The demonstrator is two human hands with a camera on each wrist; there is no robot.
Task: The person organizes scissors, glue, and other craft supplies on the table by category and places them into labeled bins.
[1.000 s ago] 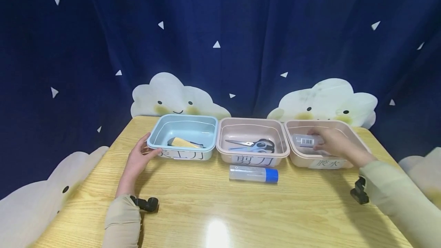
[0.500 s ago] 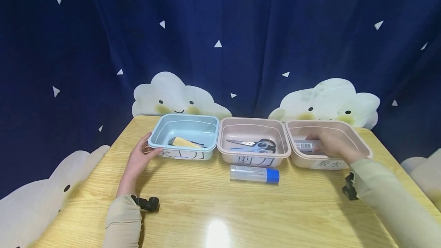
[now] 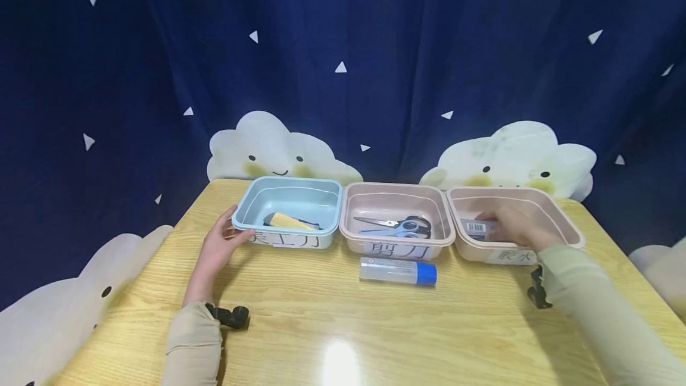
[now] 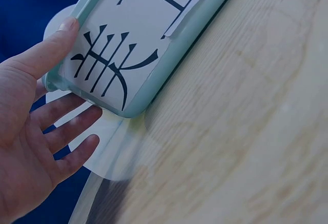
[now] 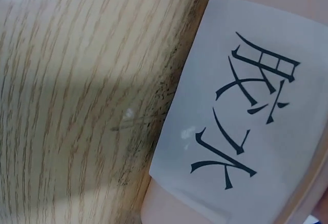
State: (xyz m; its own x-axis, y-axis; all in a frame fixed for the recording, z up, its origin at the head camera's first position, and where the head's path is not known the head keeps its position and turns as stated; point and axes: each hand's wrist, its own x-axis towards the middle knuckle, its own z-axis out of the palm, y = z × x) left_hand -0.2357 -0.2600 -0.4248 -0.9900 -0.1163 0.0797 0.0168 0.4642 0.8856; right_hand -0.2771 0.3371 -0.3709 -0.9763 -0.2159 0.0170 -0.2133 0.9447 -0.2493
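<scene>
My left hand (image 3: pixel 217 247) grips the left corner of the light blue bin (image 3: pixel 329 207), thumb over its front rim. In the left wrist view, the thumb (image 4: pixel 59 42) lies at the rim beside the paper label, and the other fingers spread below the corner. Inside the right-hand pink bin (image 3: pixel 569 231), my right hand (image 3: pixel 511 225) holds a clear glue bottle (image 3: pixel 476 228) with a barcode, low near the bottom. The bottle's right end is hidden by the hand. In the right wrist view, the bin's label (image 5: pixel 246 106) fills most of the right side.
A middle pink bin (image 3: pixel 396 191) holds scissors (image 3: pixel 399 228) with black and blue handles. A utility knife with a yellow part (image 3: pixel 286 221) lies in the blue bin. In front, a clear glue bottle with a blue cap (image 3: pixel 426 274) lies on the wooden table (image 3: pixel 300 302).
My right hand has lowered the glue bottle further into the right bin, and its forearm has shifted left. My left hand keeps its place on the blue bin.
</scene>
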